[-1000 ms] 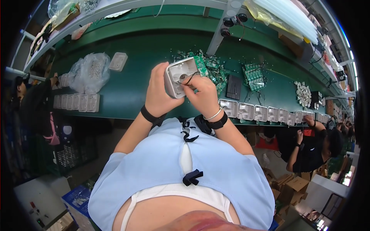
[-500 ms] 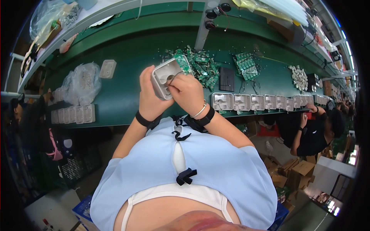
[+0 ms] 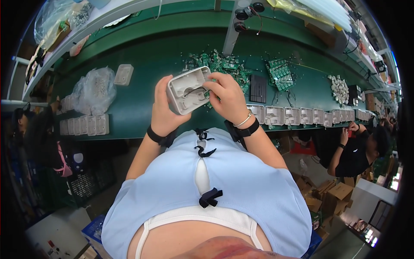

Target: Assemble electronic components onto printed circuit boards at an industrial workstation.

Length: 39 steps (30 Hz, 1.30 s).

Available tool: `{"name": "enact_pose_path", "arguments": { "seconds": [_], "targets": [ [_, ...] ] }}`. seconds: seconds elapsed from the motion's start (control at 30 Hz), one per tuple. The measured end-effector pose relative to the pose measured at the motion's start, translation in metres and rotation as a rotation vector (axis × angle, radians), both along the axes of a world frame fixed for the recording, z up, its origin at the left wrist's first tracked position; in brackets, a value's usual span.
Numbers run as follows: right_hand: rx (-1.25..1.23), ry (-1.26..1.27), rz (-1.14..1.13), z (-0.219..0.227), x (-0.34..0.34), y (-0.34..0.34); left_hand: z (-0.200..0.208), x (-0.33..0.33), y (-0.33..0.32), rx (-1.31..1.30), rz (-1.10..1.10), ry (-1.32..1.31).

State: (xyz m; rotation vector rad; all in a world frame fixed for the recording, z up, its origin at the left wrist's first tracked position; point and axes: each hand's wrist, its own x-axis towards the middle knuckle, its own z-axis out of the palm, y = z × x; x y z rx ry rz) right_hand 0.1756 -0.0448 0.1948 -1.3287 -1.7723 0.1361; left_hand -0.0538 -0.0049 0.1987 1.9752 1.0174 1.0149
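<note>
My left hand [image 3: 163, 108] is wrapped round the left side of an open, pale grey plastic housing [image 3: 179, 88], tilted with its hollow side up. Molded ribs and a curved seat show inside it. A thin dark wire [image 3: 196, 90] crosses the hollow and runs into the fingers of my right hand [image 3: 228, 95]. Those fingers are bent at the housing's right rim, closed around the wire; a bit of green shows just below them, and I cannot tell whether it is a board in the hand or one on the table.
Behind the housing lies a heap of green circuit boards [image 3: 220, 60], with a black box [image 3: 258, 89] and stacked boards [image 3: 279, 74] beside it. Filled housings [image 3: 274, 115] line the right front edge; empty ones [image 3: 88, 125] stand left by a plastic bag [image 3: 94, 90]. A co-worker [image 3: 360, 149] sits right.
My right hand has drawn back from inside the housing to its right rim. The green board at the housing's upper right no longer shows there. The housing's hollow is now more exposed.
</note>
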Motion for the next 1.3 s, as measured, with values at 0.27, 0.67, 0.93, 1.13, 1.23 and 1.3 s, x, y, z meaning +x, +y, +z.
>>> {"name": "enact_pose_path", "arguments": {
  "seconds": [0.27, 0.67, 0.93, 1.13, 1.23, 1.3],
  "targets": [
    [-0.004, -0.3, 0.113, -0.002, 0.012, -0.004, -0.002, -0.009, 0.005, -0.02, -0.059, 0.032],
    [-0.18, -0.012, 0.462, 0.018, 0.004, -0.004, -0.01, -0.014, 0.007, 0.233, -0.04, 0.241],
    [-0.195, 0.171, 0.57, -0.002, -0.001, -0.009, -0.018, -0.015, 0.004, -0.034, -0.034, 0.042],
    [-0.113, 0.168, 0.447, -0.005, -0.007, -0.016, -0.026, -0.009, 0.002, -0.221, -0.013, -0.159],
    [-0.114, 0.207, 0.382, -0.009, -0.013, -0.017, -0.027, -0.007, 0.004, -0.251, -0.02, -0.187],
    [-0.147, 0.259, 0.317, -0.011, -0.017, -0.016, -0.027, -0.005, 0.005, -0.249, -0.008, -0.185]
  ]
}}
